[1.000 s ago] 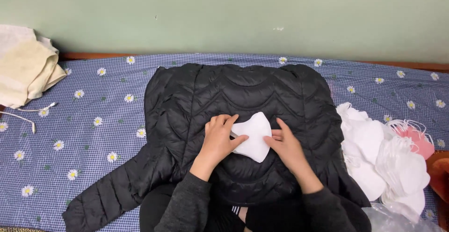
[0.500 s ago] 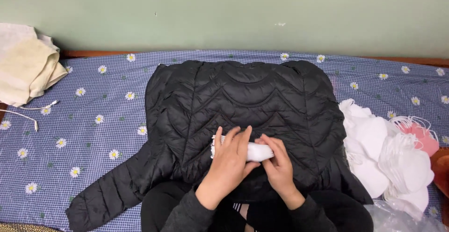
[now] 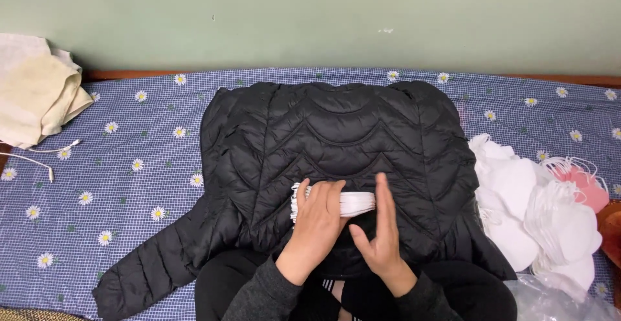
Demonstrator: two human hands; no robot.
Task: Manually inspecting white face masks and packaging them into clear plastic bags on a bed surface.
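A black quilted jacket (image 3: 336,133) lies spread on the blue daisy-print sheet (image 3: 142,172), reaching onto my lap. On its lower middle rests a stack of white face masks (image 3: 352,202), seen edge-on. My left hand (image 3: 320,217) lies over the left part of the stack and grips it. My right hand (image 3: 381,230) stands flat and upright against the stack's right end, fingers straight and together.
A heap of loose white masks (image 3: 530,211) with a pink one (image 3: 585,188) lies at the right, clear plastic (image 3: 556,298) below it. Folded cream cloth (image 3: 35,91) and a white cable (image 3: 39,156) lie at the far left. A green wall (image 3: 310,17) rises behind.
A single white mask held flat between both hands has been folded and brought down toward me. It now sits in an edge-on stack, my left hand over it and my right palm at its end.
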